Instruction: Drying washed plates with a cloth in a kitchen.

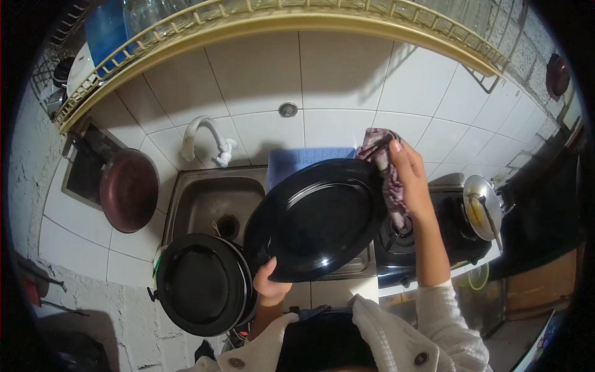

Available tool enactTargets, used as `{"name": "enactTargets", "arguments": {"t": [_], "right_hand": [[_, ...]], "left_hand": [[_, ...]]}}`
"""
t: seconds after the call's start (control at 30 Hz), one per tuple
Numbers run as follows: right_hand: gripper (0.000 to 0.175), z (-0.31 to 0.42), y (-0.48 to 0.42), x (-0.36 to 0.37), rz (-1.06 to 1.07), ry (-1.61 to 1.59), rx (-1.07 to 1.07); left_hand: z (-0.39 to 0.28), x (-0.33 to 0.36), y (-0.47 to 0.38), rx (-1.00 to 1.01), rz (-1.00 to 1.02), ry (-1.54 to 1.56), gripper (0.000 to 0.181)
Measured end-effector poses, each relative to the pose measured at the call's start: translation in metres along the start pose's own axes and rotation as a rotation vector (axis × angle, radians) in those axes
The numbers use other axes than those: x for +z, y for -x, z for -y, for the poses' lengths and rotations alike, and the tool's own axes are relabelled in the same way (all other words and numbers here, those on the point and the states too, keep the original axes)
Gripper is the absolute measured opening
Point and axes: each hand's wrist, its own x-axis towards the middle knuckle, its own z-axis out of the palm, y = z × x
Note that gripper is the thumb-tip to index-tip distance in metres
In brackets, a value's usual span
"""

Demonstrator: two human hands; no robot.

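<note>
My left hand (pixel 272 281) grips the lower left rim of a large black oval platter (pixel 320 218), its thumb on the upper face. The platter is tilted above the sink counter, and light glints off its glossy surface. In my right hand (pixel 411 179) is a bunched plaid cloth (pixel 383 160), pressed near the platter's upper right rim. Left of the platter, a stack of black plates (pixel 200 283) stands close by my left forearm. Behind the platter shows part of a blue plastic basket (pixel 304 160); the rest of it is hidden.
A stainless steel sink (pixel 209 190) with a white faucet (pixel 200 125) lies beyond the plates. A reddish frying pan (pixel 130 190) hangs at left. On the right, a gas stove (pixel 423 232) carries a metal pan (pixel 483 209) with a utensil. A yellow dish rack (pixel 297 18) spans overhead.
</note>
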Motion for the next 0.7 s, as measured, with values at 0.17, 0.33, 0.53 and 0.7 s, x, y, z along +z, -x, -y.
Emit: {"name": "enactTargets", "arguments": {"t": [0.17, 0.33, 0.53, 0.7], "right_hand": [[0.025, 0.001, -0.007, 0.018, -0.229, 0.339, -0.392], [0.027, 0.001, -0.014, 0.037, -0.161, 0.690, -0.668], [0.041, -0.004, 0.004, 0.100, 0.184, 0.697, -1.070], [0.037, -0.005, 0.005, 0.095, 0.399, 0.702, -1.178]], "left_hand": [[-0.006, 0.013, -0.005, -0.114, 0.196, 0.449, 0.044], [-0.022, 0.025, 0.005, -0.244, 0.122, 0.214, 0.044], [0.019, -0.002, 0.025, 0.009, 0.282, -0.338, 0.048], [0.012, -0.004, 0.018, -0.052, 0.370, -0.045, 0.040]]}}
